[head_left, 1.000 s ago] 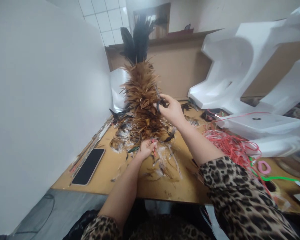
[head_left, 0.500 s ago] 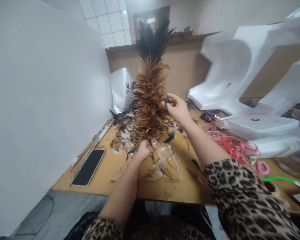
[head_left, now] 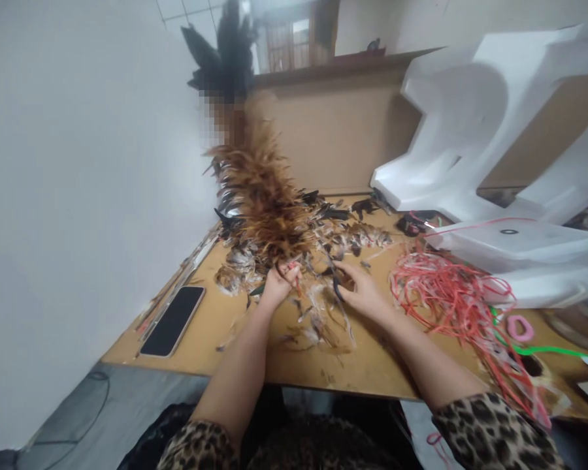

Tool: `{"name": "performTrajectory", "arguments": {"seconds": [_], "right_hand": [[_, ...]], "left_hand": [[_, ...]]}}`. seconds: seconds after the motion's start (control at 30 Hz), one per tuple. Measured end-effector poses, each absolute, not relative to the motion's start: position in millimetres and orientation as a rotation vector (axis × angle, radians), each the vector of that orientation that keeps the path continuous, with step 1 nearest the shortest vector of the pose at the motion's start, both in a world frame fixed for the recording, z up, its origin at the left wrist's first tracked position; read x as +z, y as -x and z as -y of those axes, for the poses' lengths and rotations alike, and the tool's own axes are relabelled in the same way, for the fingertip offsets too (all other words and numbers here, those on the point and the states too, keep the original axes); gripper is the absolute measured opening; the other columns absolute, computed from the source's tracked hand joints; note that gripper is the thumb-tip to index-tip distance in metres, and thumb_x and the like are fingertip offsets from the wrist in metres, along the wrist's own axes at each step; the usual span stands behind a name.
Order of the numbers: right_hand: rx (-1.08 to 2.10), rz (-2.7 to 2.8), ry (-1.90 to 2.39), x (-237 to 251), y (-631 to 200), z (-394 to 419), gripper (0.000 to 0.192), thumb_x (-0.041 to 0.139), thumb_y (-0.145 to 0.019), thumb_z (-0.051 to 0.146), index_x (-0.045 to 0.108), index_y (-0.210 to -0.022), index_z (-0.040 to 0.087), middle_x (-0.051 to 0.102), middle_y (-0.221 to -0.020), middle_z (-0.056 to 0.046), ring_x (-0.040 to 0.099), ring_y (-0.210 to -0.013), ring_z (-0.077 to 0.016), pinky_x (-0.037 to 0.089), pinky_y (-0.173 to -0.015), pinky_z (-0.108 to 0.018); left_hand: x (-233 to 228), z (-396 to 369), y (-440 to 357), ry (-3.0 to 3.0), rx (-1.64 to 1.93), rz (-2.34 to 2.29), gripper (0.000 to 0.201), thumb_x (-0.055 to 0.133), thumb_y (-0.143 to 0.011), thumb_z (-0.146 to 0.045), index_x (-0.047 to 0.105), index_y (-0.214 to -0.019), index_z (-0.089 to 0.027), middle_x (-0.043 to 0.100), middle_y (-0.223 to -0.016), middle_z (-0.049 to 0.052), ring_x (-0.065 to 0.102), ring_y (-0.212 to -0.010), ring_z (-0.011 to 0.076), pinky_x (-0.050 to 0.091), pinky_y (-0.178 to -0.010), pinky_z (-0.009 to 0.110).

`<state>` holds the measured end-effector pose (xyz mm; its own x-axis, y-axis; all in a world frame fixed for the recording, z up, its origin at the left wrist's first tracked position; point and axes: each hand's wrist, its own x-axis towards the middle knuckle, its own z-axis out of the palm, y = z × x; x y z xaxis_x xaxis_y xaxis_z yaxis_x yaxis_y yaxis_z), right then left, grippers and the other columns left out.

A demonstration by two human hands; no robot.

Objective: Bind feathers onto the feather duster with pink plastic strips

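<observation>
1. A phone (head_left: 172, 321) lies at the worktop's (head_left: 294, 365) left edge.
2. The left hand (head_left: 277, 284) has its fingers clenched around the base of a largely built feather duster (head_left: 257, 196), held upright.
3. The right hand (head_left: 361, 290) rests on loose feathers (head_left: 343, 238) not yet used, grasping what look like dark scissors (head_left: 336, 285).
4. Red cord (head_left: 451, 297) lies tangled to the right.

Left hand (head_left: 278, 285) in closed grip, raised, right hand (head_left: 362, 290) low, fingers curled
</observation>
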<state>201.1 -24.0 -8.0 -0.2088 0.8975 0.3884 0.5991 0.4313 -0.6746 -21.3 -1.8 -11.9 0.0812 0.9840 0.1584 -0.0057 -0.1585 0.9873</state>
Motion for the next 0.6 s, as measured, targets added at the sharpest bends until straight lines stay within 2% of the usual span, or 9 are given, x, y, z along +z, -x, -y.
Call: {"name": "performTrajectory", "arguments": {"seconds": [0.23,0.33,0.47,0.6], "right_hand": [[0.817,1.929,1.236,-5,-175,30,0.050,0.057,-0.076,0.035,0.056,-0.121,0.014,0.065,-0.096,-0.008,0.059,-0.068,-0.0132,0.049,-0.068,-0.028],[0.822,1.895,1.222,4,-164,31,0.049,0.058,-0.075,0.035,0.057,-0.120,0.015,0.066,-0.097,-0.007,0.059,-0.067,-0.0125,0.049,-0.068,-0.028],[0.780,1.832,1.218,17,-154,26,0.054,0.061,-0.073,0.038,0.056,-0.121,0.014,0.066,-0.095,-0.007,0.059,-0.066,-0.0126,0.049,-0.067,-0.028],[0.723,1.767,1.177,26,-146,13,0.054,0.061,-0.072,0.038,0.057,-0.121,0.015,0.066,-0.096,-0.007,0.059,-0.064,-0.0126,0.050,-0.066,-0.028]], "left_hand": [[-9,4,23,-1.463,1.176,-1.005,0.044,0.058,-0.074,-0.055,0.063,-0.077,-0.011,0.048,-0.051,-0.002,0.036,-0.045,0.0056,0.027,-0.046,0.020],[-7,7,22,-1.485,1.128,-0.993,0.045,0.056,-0.076,-0.055,0.061,-0.071,-0.011,0.048,-0.053,-0.001,0.035,-0.046,0.0050,0.026,-0.046,0.020],[-11,8,20,-1.461,1.052,-0.954,0.047,0.058,-0.073,-0.057,0.062,-0.083,-0.011,0.049,-0.055,-0.002,0.034,-0.045,0.0047,0.025,-0.046,0.019],[-14,7,21,-1.570,0.936,-0.972,0.052,0.055,-0.074,-0.060,0.060,-0.067,-0.009,0.048,-0.051,0.000,0.037,-0.045,0.0054,0.027,-0.046,0.020]]}}
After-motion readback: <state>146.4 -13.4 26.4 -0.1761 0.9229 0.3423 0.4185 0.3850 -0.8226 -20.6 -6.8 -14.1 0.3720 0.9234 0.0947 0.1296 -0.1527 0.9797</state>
